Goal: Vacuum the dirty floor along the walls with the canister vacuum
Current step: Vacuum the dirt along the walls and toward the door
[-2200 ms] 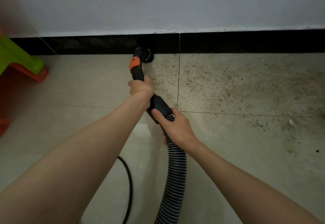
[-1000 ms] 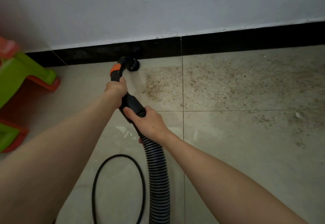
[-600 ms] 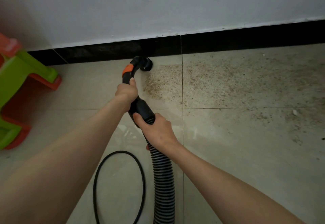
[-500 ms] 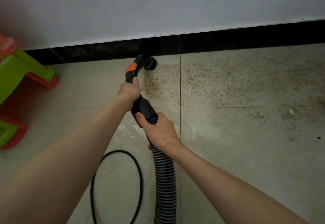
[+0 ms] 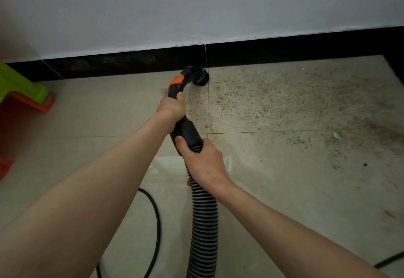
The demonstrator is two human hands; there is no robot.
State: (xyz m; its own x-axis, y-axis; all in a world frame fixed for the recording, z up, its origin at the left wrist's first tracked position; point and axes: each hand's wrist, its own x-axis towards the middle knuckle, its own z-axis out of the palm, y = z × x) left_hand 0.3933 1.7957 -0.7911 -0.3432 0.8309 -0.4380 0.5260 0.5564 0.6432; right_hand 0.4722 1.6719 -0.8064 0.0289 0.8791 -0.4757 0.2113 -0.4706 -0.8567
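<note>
Hands both on vacuum hose assy: left hand (image 5: 171, 108) wrapped round curved black handle (image 5: 175, 91) just below orange collar (image 5: 177, 80); right hand (image 5: 205, 162) gripping cuff where ribbed hose (image 5: 204, 229) starts. Round brush nozzle (image 5: 200, 77) on floor tile (image 5: 98, 107) touching black baseboard (image 5: 131, 64), at grout line. Dirt (image 5: 273, 103) spread to its right. Power cord (image 5: 156, 216) loops near left forearm. Green/orange stool (image 5: 26, 89) far left.

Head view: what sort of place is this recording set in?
Probably a room in a home: beige tiled floor meeting a white wall with black skirting, and a green-and-orange plastic stool at left.
</note>
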